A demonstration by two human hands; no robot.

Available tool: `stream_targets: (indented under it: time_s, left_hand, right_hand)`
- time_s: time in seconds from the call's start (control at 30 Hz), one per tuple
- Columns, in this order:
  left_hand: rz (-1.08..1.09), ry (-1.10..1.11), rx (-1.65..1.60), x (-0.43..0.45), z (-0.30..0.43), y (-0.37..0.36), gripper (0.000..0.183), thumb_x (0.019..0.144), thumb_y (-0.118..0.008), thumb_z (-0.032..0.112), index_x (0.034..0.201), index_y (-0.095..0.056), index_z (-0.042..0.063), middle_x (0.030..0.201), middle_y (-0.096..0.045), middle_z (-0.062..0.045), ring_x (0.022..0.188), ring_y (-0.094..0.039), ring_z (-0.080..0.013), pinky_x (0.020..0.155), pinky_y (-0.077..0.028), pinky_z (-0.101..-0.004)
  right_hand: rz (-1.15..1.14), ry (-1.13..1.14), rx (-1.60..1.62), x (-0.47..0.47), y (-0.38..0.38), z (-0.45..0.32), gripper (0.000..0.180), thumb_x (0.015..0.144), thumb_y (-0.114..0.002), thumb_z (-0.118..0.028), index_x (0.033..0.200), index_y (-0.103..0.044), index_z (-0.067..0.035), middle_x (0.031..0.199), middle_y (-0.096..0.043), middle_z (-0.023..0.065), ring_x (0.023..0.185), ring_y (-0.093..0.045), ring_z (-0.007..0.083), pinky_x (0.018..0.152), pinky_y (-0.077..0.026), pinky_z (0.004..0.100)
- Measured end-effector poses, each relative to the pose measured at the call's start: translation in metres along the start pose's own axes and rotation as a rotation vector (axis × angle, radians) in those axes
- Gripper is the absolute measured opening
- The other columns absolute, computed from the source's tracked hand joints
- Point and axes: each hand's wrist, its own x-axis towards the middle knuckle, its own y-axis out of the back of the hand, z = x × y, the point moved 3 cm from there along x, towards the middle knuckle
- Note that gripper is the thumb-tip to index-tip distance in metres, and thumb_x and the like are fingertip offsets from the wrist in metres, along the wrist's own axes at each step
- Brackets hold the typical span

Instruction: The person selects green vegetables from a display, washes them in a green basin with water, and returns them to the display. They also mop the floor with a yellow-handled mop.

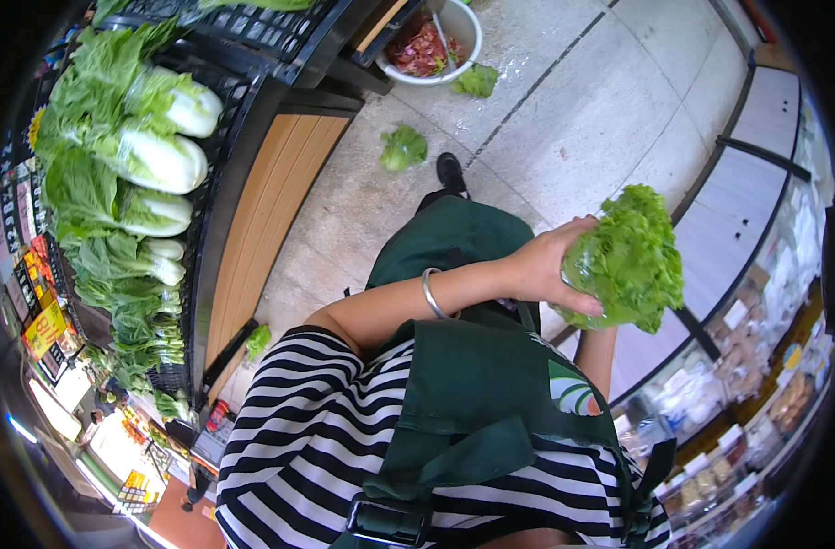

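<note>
My left hand (551, 264), with a silver bangle on its wrist, grips a head of green leaf lettuce (630, 264) at its lower left side. Clear film shines around the lettuce's base. My right forearm rises behind the lettuce, which hides my right hand, so its hold cannot be seen. The lettuce is in front of my dark green apron (479, 370), towards the right.
Napa cabbages (164, 161) and other greens fill black crates on a wood-panelled stand (273, 185) at left. A white tub (476, 44) with reddish scraps and loose lettuce leaves (404, 147) lie on the floor ahead. Cabinets (733, 219) and shelves of packaged goods line the right.
</note>
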Motion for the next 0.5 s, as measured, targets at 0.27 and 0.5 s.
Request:
stream_targets:
  time_s: [0.27, 0.5]
  left_hand:
    - [0.294, 0.06, -0.473, 0.155, 0.026, 0.109, 0.074, 0.071, -0.079, 0.021, 0.13, -0.042, -0.001, 0.122, -0.054, -0.01, 0.109, -0.052, -0.0166, 0.096, -0.041, -0.0318]
    - [1.037, 0.102, -0.613, 0.246, -0.063, 0.176, 0.044, 0.081, -0.069, 0.014, 0.119, -0.051, 0.001, 0.108, -0.063, -0.009, 0.094, -0.062, -0.0162, 0.081, -0.05, -0.0301]
  right_hand:
    - [0.159, -0.34, 0.196, 0.229, 0.048, -0.058, 0.067, 0.087, -0.051, -0.055, 0.134, -0.043, -0.01, 0.134, -0.047, 0.0117, 0.121, -0.046, 0.0292, 0.103, -0.038, 0.0445]
    - [-0.056, -0.654, -0.012, 0.486, 0.114, -0.1, 0.065, 0.09, -0.045, -0.056, 0.135, -0.042, -0.01, 0.131, -0.051, 0.01, 0.115, -0.053, 0.0258, 0.097, -0.044, 0.0395]
